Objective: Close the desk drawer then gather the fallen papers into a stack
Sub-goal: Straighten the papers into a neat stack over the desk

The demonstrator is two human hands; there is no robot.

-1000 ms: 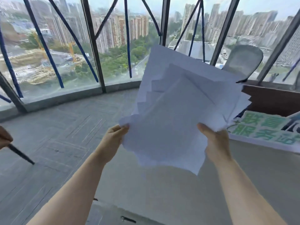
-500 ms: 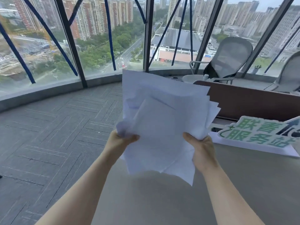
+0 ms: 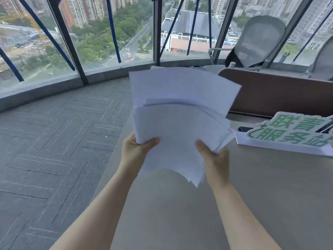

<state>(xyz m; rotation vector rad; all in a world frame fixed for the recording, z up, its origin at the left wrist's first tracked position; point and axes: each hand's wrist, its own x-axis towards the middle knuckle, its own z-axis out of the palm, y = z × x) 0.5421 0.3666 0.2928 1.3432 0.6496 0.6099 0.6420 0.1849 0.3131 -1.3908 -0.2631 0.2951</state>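
Both my hands hold a loose bundle of white papers upright in the air over the left end of the grey desk. My left hand pinches the lower left side of the bundle, thumb in front. My right hand grips its lower right side. The sheets are fanned and uneven, with corners sticking out at the top right and at the bottom. The desk drawer is out of view.
A white and green sign lies on the desk at the right, with a dark phone behind it. A brown divider panel backs the desk. Office chairs stand beyond. Grey carpet runs left toward the windows.
My view has turned right and down toward the desk. The papers have come lower and closer over the desk, and the sheets sit closer together than before.
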